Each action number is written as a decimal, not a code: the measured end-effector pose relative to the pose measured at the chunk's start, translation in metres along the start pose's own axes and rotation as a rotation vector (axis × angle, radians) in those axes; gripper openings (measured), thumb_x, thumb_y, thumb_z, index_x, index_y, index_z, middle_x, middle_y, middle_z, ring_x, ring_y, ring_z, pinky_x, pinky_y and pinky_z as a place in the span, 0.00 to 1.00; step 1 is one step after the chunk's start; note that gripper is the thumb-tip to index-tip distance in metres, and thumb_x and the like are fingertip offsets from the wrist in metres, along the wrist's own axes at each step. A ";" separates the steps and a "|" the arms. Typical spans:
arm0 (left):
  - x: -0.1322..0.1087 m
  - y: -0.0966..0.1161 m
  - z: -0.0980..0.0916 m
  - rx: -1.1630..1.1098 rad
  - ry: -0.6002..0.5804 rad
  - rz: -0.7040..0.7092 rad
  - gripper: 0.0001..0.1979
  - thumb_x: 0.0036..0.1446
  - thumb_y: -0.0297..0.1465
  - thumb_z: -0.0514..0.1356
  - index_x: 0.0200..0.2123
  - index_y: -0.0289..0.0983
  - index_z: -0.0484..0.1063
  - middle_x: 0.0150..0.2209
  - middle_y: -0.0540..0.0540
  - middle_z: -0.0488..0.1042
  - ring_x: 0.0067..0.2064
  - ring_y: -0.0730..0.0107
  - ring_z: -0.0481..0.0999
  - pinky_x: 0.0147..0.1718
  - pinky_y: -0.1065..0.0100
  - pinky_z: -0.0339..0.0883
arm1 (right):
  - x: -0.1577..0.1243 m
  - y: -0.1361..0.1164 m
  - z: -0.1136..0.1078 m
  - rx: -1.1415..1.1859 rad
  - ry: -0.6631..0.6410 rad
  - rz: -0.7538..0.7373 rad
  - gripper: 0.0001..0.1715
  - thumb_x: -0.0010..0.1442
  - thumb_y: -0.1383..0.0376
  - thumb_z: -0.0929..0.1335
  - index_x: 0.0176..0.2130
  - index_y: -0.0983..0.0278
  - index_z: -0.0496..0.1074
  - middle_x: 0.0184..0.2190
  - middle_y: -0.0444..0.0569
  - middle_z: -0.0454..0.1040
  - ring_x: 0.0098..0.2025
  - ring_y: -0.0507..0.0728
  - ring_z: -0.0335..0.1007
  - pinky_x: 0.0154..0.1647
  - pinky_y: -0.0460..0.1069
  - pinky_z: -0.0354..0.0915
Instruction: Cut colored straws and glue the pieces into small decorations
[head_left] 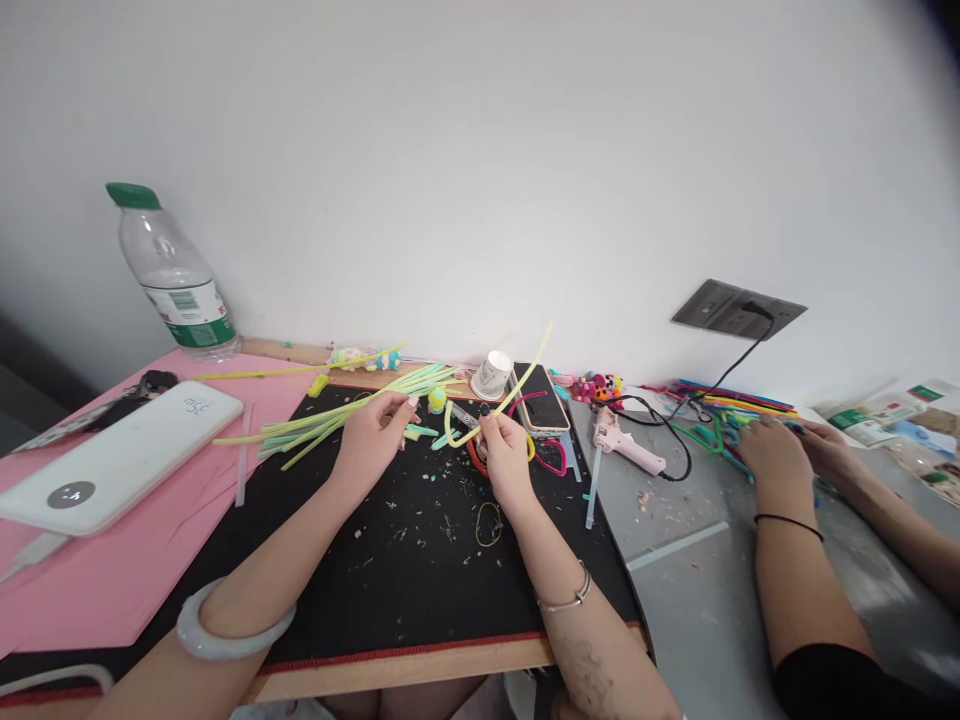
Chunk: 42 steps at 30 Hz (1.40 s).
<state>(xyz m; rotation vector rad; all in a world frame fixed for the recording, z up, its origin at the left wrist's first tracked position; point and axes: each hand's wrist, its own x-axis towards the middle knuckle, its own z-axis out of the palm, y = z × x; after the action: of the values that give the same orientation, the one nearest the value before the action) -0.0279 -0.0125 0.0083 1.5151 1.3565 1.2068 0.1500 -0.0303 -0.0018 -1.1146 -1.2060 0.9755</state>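
Between thumb and fingers, my right hand [506,452] grips a pale yellow pipe cleaner [534,362]. Its long end points up and to the right, and its other end is bent into a hook on the left. My left hand [379,435] is closed in a pinch beside a bundle of yellow and green pipe cleaners [307,428]; whatever is in that pinch, if anything, is too small to make out. A small yellow and blue piece [436,401] lies between the hands. Scissors [478,458] are partly hidden behind my right hand.
A black mat [420,570] covers the middle. A white power bank [127,450] and plastic bottle [180,285] stand left. Behind are a paper cup [493,374] and phone [541,398]. Right are a corded glue gun [626,442] and another person's hands [776,450].
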 end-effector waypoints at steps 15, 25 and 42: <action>-0.011 0.001 0.018 -0.018 -0.453 0.022 0.19 0.58 0.45 0.53 0.24 0.37 0.68 0.17 0.53 0.67 0.21 0.73 0.65 0.23 0.71 0.58 | -0.002 0.001 0.002 -0.154 -0.069 -0.040 0.24 0.61 0.54 0.63 0.19 0.64 0.61 0.15 0.40 0.60 0.18 0.48 0.52 0.21 0.46 0.49; -0.012 0.003 0.017 -0.103 -0.678 -0.106 0.23 0.55 0.50 0.54 0.22 0.36 0.62 0.18 0.55 0.59 0.19 0.78 0.58 0.18 0.75 0.50 | -0.001 0.002 0.002 -0.119 -0.215 -0.003 0.25 0.60 0.51 0.63 0.19 0.63 0.60 0.14 0.39 0.58 0.17 0.47 0.49 0.19 0.45 0.47; -0.012 0.016 0.003 -0.164 -0.850 -0.194 0.21 0.53 0.47 0.57 0.21 0.36 0.60 0.18 0.54 0.60 0.18 0.79 0.56 0.19 0.74 0.48 | -0.002 -0.003 0.002 0.139 -0.335 0.182 0.23 0.55 0.54 0.67 0.20 0.62 0.55 0.14 0.35 0.51 0.15 0.45 0.42 0.16 0.44 0.41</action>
<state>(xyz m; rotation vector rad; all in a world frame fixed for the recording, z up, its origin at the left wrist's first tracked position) -0.0202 -0.0270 0.0205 1.4756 0.7766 0.4299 0.1481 -0.0323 0.0009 -0.9874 -1.2937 1.4066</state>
